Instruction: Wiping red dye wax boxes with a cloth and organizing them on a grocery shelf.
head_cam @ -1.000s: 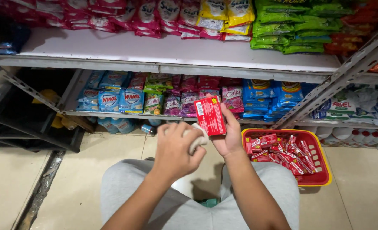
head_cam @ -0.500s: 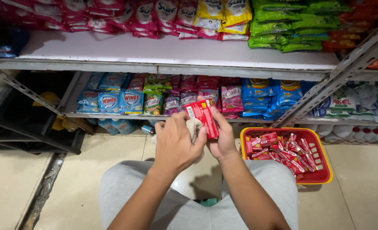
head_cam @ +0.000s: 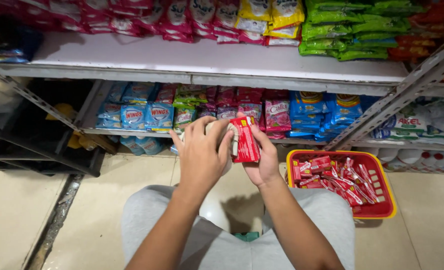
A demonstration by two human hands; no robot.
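**Red packet and pale cloth held at chest height**

A small red packet (head_cam: 245, 140) is held upright, edge-on, in the right hand's (head_cam: 262, 160) fingers. A pale cloth (head_cam: 230, 137), bunched under the left hand (head_cam: 202, 155), is pressed against the packet's left face.

head view, looking down, near shelves (head_cam: 217, 62)

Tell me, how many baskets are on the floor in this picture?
1. The red basket with a yellow rim stands on the floor right of the person's knees, full of red packets. Others may be out of view.
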